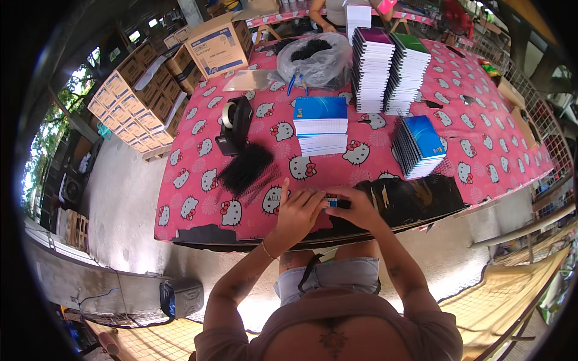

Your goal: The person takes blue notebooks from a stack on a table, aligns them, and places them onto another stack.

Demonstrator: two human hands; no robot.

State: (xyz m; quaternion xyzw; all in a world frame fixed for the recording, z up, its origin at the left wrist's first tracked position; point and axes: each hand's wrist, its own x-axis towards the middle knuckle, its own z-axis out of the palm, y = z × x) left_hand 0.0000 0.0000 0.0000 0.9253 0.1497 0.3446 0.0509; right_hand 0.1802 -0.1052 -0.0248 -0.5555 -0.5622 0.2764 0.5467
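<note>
My left hand (299,212) and my right hand (356,207) meet at the near edge of the table (198,180), which has a pink cartoon-cat cloth. Between them they grip a small blue-covered notebook (332,201), mostly hidden by my fingers. A pile of black spiral binding combs (245,168) lies just left of my left hand. A short stack of blue-covered notebooks (320,124) sits beyond my hands. To the right, a tilted stack of bound blue notebooks (419,146) rests near a black patch of cloth (415,197).
Two tall stacks of spiral notebooks (390,69) stand at the back beside a clear bag of black combs (314,59). A black tape dispenser (235,123) sits left of centre. Cardboard boxes (144,96) are stacked to the far left. Another person stands beyond the far edge.
</note>
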